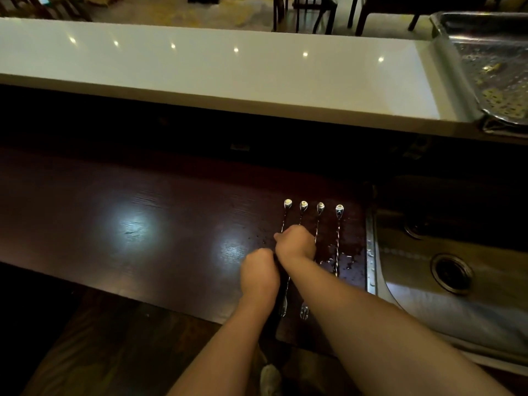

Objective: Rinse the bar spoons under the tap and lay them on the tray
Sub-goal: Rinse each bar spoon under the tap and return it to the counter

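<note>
Several bar spoons lie side by side on the dark wooden counter (pixel 143 212), bowls pointing away from me and fork ends toward me. My right hand (pixel 295 242) is curled over the twisted shaft of the leftmost bar spoon (pixel 287 203) and covers part of the second spoon (pixel 303 206). My left hand (pixel 260 272) is closed against the same leftmost spoon lower down; its fingertips are hidden. Two more spoons (pixel 338 224) lie free to the right. A perforated metal tray (pixel 445 27) sits at the far right on the white bar top.
A steel sink (pixel 405 298) with a round drain (pixel 451 272) is sunk in the counter to the right of the spoons. Water drops (pixel 347 257) spot the wood by the sink's edge. The raised white bar top (pixel 200 70) runs across the back, with chairs behind.
</note>
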The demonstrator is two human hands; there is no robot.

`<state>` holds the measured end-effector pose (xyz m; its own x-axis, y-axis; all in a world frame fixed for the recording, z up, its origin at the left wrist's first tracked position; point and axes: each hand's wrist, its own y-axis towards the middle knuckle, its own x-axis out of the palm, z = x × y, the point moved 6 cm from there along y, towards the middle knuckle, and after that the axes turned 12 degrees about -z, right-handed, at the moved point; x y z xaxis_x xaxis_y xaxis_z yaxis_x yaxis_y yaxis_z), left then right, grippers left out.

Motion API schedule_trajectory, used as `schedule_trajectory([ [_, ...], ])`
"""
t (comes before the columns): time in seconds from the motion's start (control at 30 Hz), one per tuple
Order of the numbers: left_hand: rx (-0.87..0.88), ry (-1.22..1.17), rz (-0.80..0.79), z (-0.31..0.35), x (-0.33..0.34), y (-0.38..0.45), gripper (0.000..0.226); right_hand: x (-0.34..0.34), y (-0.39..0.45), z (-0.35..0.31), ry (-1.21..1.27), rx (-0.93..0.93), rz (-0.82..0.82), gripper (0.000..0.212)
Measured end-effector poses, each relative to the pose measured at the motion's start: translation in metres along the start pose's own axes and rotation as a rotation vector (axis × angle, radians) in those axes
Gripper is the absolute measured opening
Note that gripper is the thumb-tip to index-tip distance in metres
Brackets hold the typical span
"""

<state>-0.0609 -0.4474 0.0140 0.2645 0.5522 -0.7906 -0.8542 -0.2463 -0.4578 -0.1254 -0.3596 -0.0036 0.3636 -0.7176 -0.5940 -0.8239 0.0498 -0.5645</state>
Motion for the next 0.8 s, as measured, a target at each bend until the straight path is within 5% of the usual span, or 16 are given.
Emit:
schedule_trajectory([
  [0.5, 0.003, 0.101, -0.011, 0.007, -0.001, -0.001, 0.021, -0.008, -0.005, -0.005, -0.06, -0.068, 0.03, 0.02],
  [0.8, 0.306, 0.269, 0.219, 0.105, 0.013, -0.016, 0.041, -0.112, -0.019, 0.039, 0.067, -0.156, 0.259, 0.025],
])
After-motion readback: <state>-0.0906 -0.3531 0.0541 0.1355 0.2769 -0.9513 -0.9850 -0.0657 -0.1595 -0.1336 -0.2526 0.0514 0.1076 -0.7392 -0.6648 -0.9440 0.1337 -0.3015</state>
